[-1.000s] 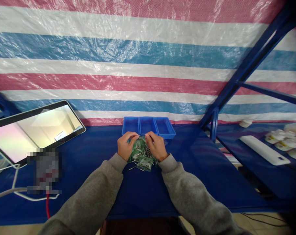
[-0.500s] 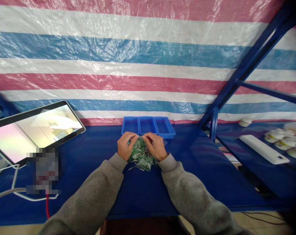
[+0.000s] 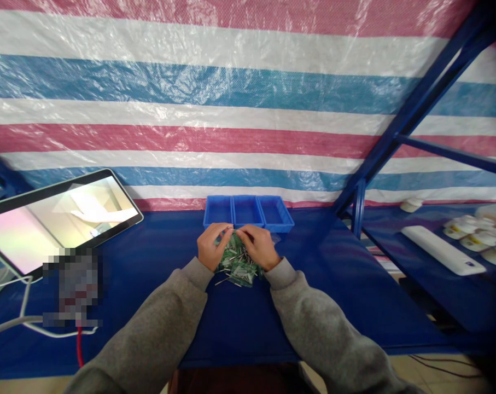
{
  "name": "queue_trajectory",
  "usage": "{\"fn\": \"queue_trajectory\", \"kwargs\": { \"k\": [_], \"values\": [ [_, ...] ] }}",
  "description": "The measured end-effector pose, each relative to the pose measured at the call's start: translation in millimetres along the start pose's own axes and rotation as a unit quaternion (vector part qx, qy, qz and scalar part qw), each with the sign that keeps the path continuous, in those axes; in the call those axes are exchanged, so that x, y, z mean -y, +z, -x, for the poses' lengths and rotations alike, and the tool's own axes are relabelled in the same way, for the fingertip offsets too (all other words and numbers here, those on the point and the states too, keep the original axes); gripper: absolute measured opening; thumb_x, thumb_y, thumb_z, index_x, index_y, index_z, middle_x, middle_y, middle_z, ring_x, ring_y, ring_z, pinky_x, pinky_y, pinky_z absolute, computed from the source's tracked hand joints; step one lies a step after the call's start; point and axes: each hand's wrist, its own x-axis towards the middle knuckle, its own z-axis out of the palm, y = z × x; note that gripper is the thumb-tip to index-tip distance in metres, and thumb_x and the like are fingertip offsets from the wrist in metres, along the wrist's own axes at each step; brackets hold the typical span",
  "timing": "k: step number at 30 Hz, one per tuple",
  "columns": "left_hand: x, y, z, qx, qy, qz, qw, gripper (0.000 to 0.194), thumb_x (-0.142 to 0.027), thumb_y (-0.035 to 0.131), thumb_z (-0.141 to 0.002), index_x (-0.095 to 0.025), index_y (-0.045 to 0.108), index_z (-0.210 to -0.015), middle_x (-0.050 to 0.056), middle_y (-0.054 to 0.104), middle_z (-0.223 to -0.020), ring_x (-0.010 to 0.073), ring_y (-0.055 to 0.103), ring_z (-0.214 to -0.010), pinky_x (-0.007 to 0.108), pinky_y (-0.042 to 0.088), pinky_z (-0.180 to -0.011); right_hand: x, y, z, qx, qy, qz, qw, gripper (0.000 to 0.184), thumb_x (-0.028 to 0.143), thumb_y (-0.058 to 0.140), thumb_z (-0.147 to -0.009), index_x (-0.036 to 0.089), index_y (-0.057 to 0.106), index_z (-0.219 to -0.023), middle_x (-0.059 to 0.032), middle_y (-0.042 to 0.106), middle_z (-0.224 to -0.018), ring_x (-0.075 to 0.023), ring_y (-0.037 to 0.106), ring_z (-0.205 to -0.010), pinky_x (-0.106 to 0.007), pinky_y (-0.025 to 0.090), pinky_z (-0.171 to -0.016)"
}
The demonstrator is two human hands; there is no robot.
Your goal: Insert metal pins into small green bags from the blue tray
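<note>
My left hand (image 3: 210,246) and my right hand (image 3: 261,247) meet over a pile of slim metal rods (image 3: 233,283) mixed with crumpled, green-tinted clear plastic packets (image 3: 244,270). Both hands are closed, thumb against fingers in a pinch, with the fingertips almost touching. A tiny bright glint shows at the left fingertips, but whatever the two pinches hold is too small and too covered to name. Just beyond the fingers stand three joined blue plastic bins (image 3: 277,213), their front edge partly behind my hands.
A tablet-like screen (image 3: 67,219) leans at the left, with white cables (image 3: 24,306) and a blurred-out object (image 3: 79,287) before it. Blue metal posts (image 3: 358,191) rise at the right. Beyond them lie a long white device (image 3: 442,250) and several white bottles (image 3: 477,239).
My fingertips have drawn closer together, the right hand shifting slightly left. A thin piece that showed between them is now mostly hidden. The pile and bins have stayed put.
</note>
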Motion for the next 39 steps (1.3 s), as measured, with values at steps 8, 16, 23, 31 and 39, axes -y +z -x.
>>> {"fn": "queue_trajectory", "kwargs": {
  "k": [8, 16, 23, 31, 39],
  "values": [
    [-1.7, -0.9, -1.3, 0.006, -0.008, 0.002, 1.0, 0.017, -0.027, 0.053, -0.085, -0.017, 0.065, -0.092, 0.006, 0.067, -0.088, 0.0143, 0.061, -0.077, 0.029, 0.05, -0.074, 1.1, -0.8, -0.3, 0.0, 0.013, -0.001, 1.0, 0.027, 0.033, 0.041, -0.091, 0.02, 0.061, -0.079, -0.0038, 0.065, -0.075, -0.0159, 0.059, -0.071, -0.025, 0.041, -0.067],
    [0.2, -4.2, -2.1, -0.018, 0.004, -0.016, 1.0, 0.018, -0.024, 0.053, -0.085, -0.018, 0.066, -0.095, 0.006, 0.065, -0.088, 0.0139, 0.059, -0.079, 0.027, 0.05, -0.072, 0.7, -0.4, -0.3, -0.021, 0.026, -0.004, 0.999, 0.025, 0.032, 0.041, -0.091, 0.019, 0.062, -0.085, -0.0043, 0.066, -0.08, -0.0168, 0.06, -0.074, -0.026, 0.042, -0.07],
    [7.6, -10.2, -33.8, -0.09, 0.017, -0.055, 0.994, 0.017, -0.024, 0.055, -0.084, -0.02, 0.067, -0.096, 0.005, 0.066, -0.09, 0.015, 0.059, -0.082, 0.032, 0.048, -0.078, -0.8, -2.8, -2.5, -0.049, 0.028, 0.008, 0.998, 0.028, 0.031, 0.04, -0.091, 0.018, 0.063, -0.081, -0.0041, 0.065, -0.074, -0.0159, 0.059, -0.069, -0.025, 0.041, -0.065],
    [23.7, -13.9, -48.0, -0.097, -0.001, -0.075, 0.993, 0.017, -0.027, 0.055, -0.084, -0.018, 0.066, -0.092, 0.005, 0.067, -0.09, 0.0166, 0.06, -0.086, 0.033, 0.047, -0.083, -0.1, -2.9, -1.7, -0.048, 0.027, 0.006, 0.998, 0.027, 0.03, 0.04, -0.091, 0.018, 0.063, -0.081, -0.0042, 0.065, -0.075, -0.016, 0.059, -0.069, -0.026, 0.041, -0.065],
    [39.3, -13.2, -41.9, -0.044, 0.0, -0.126, 0.991, 0.018, -0.029, 0.053, -0.085, -0.019, 0.066, -0.09, 0.005, 0.066, -0.09, 0.0177, 0.058, -0.089, 0.035, 0.043, -0.087, -1.0, -1.3, -0.9, -0.043, 0.031, 0.02, 0.998, 0.03, 0.033, 0.039, -0.091, 0.018, 0.062, -0.078, -0.0035, 0.063, -0.069, -0.0153, 0.056, -0.063, -0.025, 0.039, -0.062]
  ]
}}
